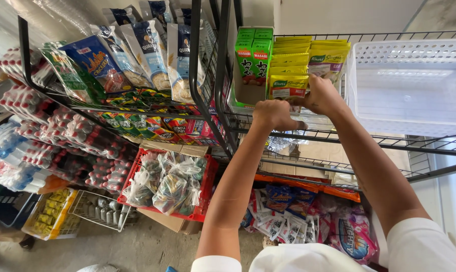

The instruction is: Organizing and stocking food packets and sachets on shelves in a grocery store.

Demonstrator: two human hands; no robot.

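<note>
Black wire shelving (pixel 308 132) in a crowded stockroom frames a person's two bare arms reaching up to a row of yellow sachets (pixel 288 83) standing upright on the upper right shelf. The left hand (pixel 274 114) is curled at the front edge of the row, fingers folded under so that what they pinch cannot be told. The right hand (pixel 322 95) is closed against the front sachets from the side, thumb and fingers hidden behind the packets. Such flat foil packets likely weigh little, bend easily and slide over one another; a hold across the flat faces of several at once, rather than at a single corner, looks the steadiest.

Just left of the sachets stands a carton of green boxes (pixel 251 54); to their right, on the same shelf, sits a white perforated plastic basket (pixel 408 85). On the neighbouring rack to the left lean blue-and-white cereal pouches (pixel 152 53) above a row of colourful small packets (pixel 152 123). Below, a red crate (pixel 204 199) holds knotted clear bags, shrink-wrapped bottles (pixel 61 133) are stacked at far left, and a pink patterned bag (pixel 354 234) lies near the concrete floor (pixel 137 247).
</note>
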